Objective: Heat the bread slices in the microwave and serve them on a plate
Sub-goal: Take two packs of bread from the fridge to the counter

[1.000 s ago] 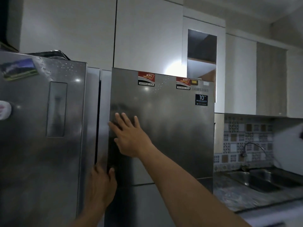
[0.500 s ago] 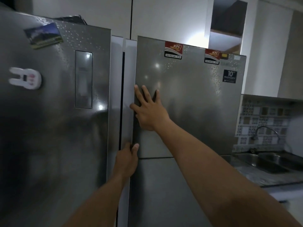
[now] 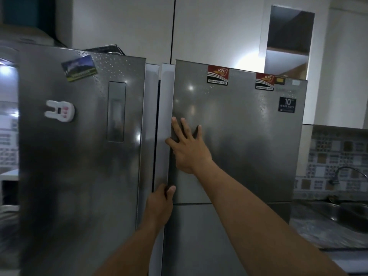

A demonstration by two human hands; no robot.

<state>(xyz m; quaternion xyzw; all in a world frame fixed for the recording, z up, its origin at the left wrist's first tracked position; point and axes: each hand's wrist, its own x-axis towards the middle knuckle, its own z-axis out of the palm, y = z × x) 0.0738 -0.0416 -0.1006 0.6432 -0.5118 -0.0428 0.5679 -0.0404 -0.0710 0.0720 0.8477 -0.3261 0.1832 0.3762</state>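
Pressing flat against a steel refrigerator's upper door [image 3: 249, 146], the right hand [image 3: 188, 150] is seen with arm outstretched, fingers straight and spread, pointing upward, the palm laid just inside the door's left edge; nothing is gripped by it. Below it, the left hand [image 3: 160, 204] is raised on a forearm angled up from the bottom of the frame. Its fingers are curled round that same left edge, the thumb laid on the door's front, just above the seam with the lower door [image 3: 219, 236].

The upper door is held upright, its long axis vertical and its face turned toward the camera; whether it is sealed or slightly ajar cannot be told. Two KFC stickers [image 3: 217, 74] and a warranty label [image 3: 287, 104] are fixed near its top. A second refrigerator [image 3: 79, 156] stands just to the left, carrying a rabbit-shaped magnet [image 3: 59, 111] and a landscape magnet [image 3: 79, 68]. At far right, a sink [image 3: 348, 214] and faucet [image 3: 344, 172] are set before a patterned tile backsplash [image 3: 328, 156].
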